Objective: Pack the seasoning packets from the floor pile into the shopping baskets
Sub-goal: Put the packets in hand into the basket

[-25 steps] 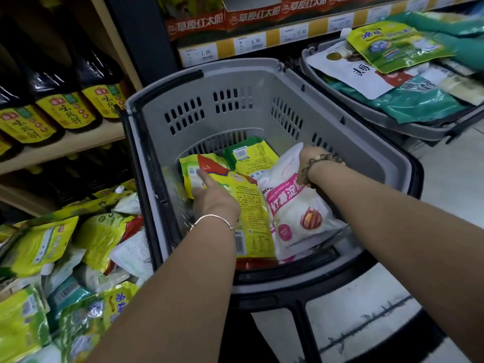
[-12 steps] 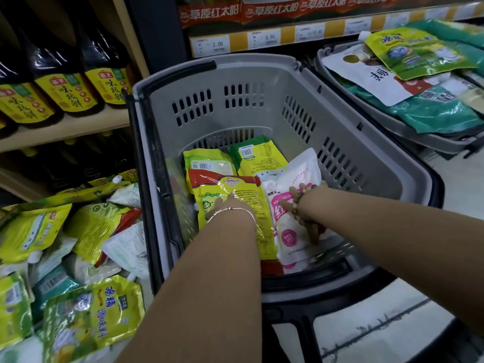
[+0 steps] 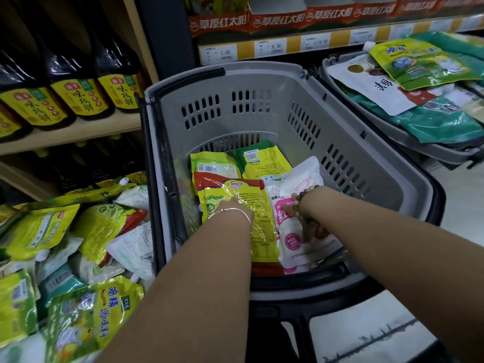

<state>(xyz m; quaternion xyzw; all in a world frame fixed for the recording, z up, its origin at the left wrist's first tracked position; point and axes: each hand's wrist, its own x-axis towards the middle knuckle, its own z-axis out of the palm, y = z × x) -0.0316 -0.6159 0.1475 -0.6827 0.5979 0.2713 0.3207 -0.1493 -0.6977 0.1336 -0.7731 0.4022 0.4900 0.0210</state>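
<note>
Yellow packet [image 3: 262,231] under left hand [image 3: 231,204]; white packet [image 3: 293,243] under bent right hand [image 3: 310,227].

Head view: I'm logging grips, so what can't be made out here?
All in the head view:
- Left hand fingers: hidden behind its own wrist, on the yellow packet.
- Right hand fingers: hidden behind wrist and beads, on the white packet.
- Floor pile: cut off by left edge.
- Second basket: cut off by right edge.

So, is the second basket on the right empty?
No, the second basket holds a pile of green and white packets.
</note>
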